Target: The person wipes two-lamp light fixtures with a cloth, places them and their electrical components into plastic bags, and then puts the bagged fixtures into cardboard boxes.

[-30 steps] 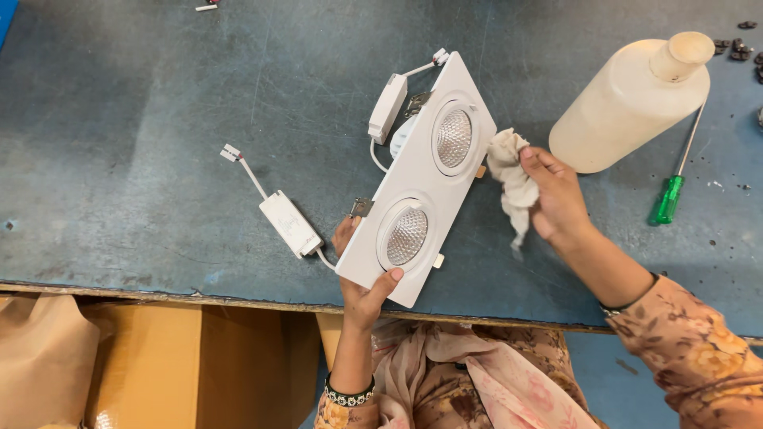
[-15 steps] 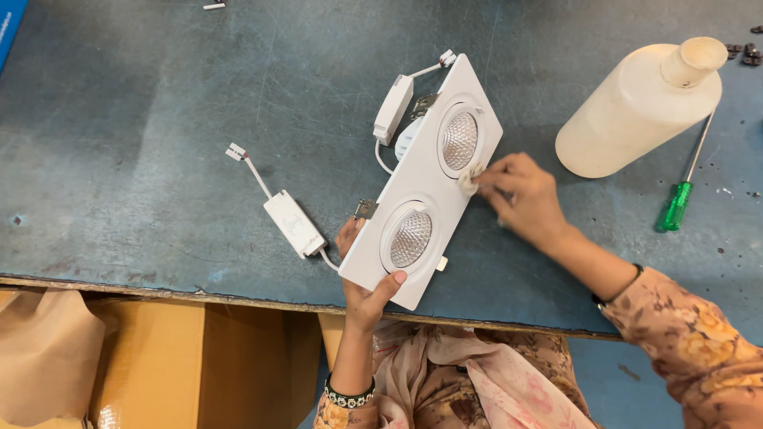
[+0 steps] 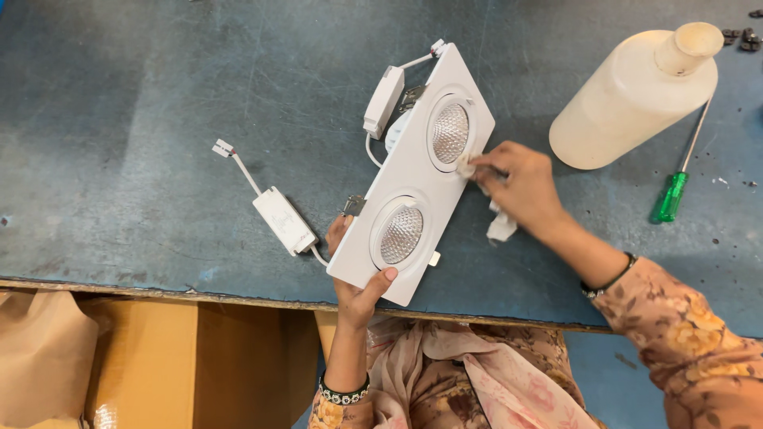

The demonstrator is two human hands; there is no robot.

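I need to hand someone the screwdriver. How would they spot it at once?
Look at the right side of the blue worktable, past the big cream plastic bottle. The screwdriver lies just right of it, the only thing with a translucent green handle.

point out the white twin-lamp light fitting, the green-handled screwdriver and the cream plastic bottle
white twin-lamp light fitting (image 3: 420, 171), head view, plate between the lamps
green-handled screwdriver (image 3: 669, 198), head view, handle
cream plastic bottle (image 3: 628, 103), head view, body
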